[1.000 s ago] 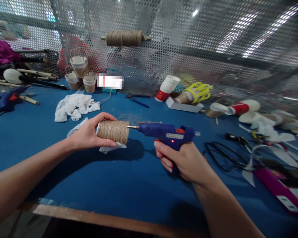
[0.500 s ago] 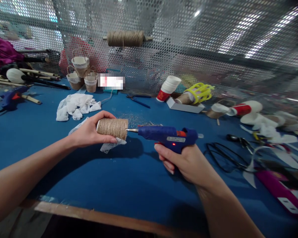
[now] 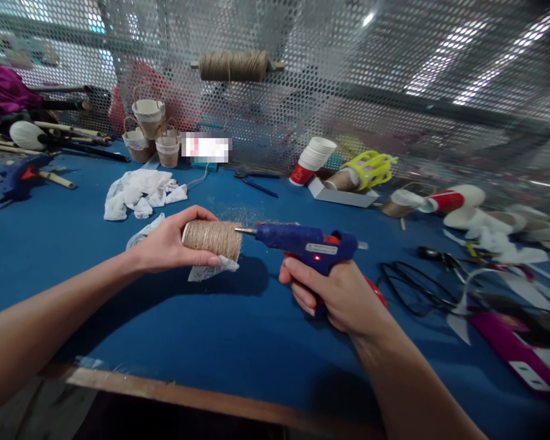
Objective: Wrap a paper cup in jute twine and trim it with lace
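Observation:
My left hand [image 3: 174,241] is wrapped round a cup covered in wound twine [image 3: 214,238], held on its side above the blue table. A piece of white lacy fabric [image 3: 211,270] hangs from the cup's underside. In my right hand [image 3: 323,287] is a blue glue gun [image 3: 297,238] with a lit red light, its fingers closed round the handle. The metal nozzle lies at the upper edge of the cup's right end; I cannot tell whether it touches. A clear glue stick pokes out of the gun's back.
White fabric pieces [image 3: 140,189] lie behind my left hand. Small twine-covered baskets [image 3: 149,119], pliers [image 3: 259,183], stacked paper cups [image 3: 314,160] and a white tray [image 3: 341,194] stand further back. A second glue gun [image 3: 22,174] lies left, black cables [image 3: 412,287] right. A twine roll [image 3: 233,65] hangs on the mesh.
The nozzle has shifted from the middle of the cup's right end towards its upper edge. The gun has moved slightly left and up, and the cup slightly right.

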A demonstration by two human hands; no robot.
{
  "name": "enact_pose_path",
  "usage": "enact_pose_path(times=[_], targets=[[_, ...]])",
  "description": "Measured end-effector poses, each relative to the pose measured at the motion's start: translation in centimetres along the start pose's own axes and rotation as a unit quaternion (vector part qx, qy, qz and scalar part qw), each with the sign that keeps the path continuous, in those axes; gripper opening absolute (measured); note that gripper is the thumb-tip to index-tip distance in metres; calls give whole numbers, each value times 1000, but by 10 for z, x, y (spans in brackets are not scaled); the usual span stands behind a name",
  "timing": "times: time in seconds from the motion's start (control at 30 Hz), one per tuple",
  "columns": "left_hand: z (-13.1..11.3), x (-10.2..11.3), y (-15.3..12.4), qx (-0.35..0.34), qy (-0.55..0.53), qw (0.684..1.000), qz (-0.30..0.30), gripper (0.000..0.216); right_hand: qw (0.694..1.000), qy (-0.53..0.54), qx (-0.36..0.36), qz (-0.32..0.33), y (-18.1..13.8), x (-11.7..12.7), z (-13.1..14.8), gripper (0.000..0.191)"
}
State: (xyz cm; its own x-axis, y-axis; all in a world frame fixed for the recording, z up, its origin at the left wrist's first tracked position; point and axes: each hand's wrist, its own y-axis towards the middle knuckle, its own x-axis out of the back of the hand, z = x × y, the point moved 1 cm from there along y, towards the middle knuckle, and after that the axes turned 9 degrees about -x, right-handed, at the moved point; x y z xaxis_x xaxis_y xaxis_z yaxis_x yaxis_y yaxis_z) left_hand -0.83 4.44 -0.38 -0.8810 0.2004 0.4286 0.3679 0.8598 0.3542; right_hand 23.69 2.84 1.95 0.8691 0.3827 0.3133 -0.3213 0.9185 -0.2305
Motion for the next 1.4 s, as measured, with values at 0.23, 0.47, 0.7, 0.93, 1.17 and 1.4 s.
enact_pose_path(times=[0.23, 0.47, 0.7, 0.93, 1.17, 1.4], targets=[[-1, -1, 1, 44, -34, 998, -6, 47, 999, -47, 16, 0, -2, 1, 0, 32], [1, 0, 2, 80, -35, 996, -23, 46, 995, -95, 20, 2, -3, 1, -1, 33], [-1, -1, 2, 85, -42, 995, -24, 46, 995, -93, 18, 2, -5, 1, 2, 32], [-6, 1, 2, 33, -18, 999, -27, 48, 999, -39, 16, -4, -4, 0, -2, 30], [-4, 1, -1, -32, 62, 997, -17, 52, 1000, 12, 15, 4, 0, 0, -5, 30], [-4, -2, -4, -95, 106, 990, -12, 52, 998, 58, 3, -9, 5, 1, -7, 29]])
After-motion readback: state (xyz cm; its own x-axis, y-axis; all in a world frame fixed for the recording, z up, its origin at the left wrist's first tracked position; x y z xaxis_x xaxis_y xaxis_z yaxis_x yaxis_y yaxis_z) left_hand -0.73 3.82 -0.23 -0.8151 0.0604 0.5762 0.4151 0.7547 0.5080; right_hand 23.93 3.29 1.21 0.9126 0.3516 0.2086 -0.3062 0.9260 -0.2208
